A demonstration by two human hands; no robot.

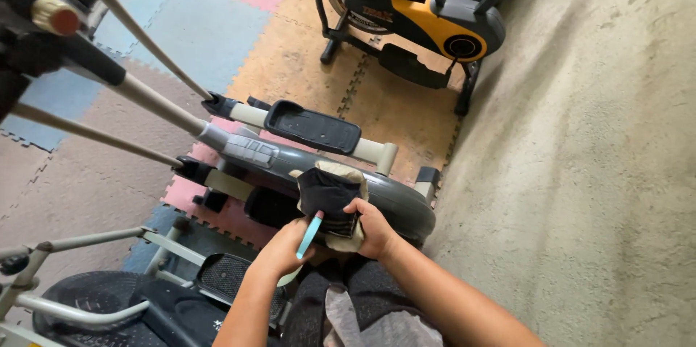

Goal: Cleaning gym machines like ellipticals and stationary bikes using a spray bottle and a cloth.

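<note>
2 hands are engaged over the grey elliptical housing (pixel 391 205); a slim light-blue tool (pixel 309 234) is gripped in the left hand (pixel 279 249), while the dark and beige cloth (pixel 330 195) is pinned against the housing by the right hand (pixel 373 227), seemingly for steadiness; foam mats (pixel 217 28) lie beneath.

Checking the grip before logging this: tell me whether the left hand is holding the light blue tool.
Yes, the left hand grips the light blue tool beside the dark cloth that the right hand holds on the elliptical trainer.

Two hands (pixel 279 249), one cloth (pixel 328 193), three exercise machines (pixel 348 173).
</note>
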